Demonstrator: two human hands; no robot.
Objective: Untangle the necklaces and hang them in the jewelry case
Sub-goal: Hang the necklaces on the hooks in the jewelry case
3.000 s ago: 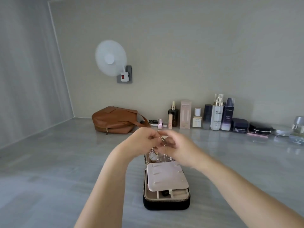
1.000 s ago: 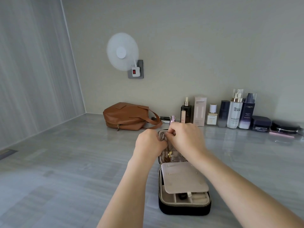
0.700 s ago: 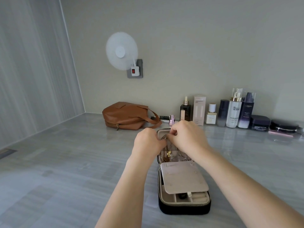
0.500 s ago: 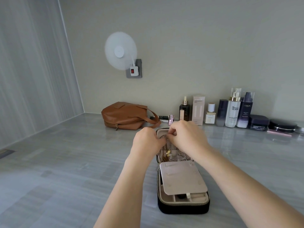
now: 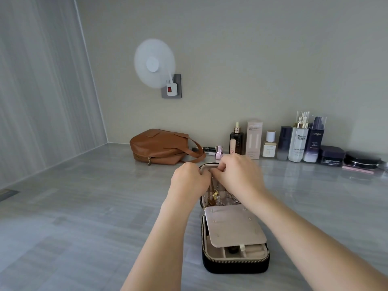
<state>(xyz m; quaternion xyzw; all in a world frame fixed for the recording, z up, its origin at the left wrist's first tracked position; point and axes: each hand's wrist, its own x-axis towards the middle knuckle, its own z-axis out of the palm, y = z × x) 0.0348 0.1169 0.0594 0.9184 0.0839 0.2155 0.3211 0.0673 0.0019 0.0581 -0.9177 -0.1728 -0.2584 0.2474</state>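
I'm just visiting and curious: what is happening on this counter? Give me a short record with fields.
Activity: hanging necklaces in a case
Left hand: fingers curled at the top of the open lid, apparently pinching a chain
Right hand: beside the left, fingers curled likewise
Necklaces: thin gold and silver necklace chains trailing down the lid lining below the hands
Case: black zip-around jewelry case with pale pink lining, open on the grey countertop; a pink flap covers most of its tray
Behind: brown leather handbag; row of cosmetic bottles along the wall
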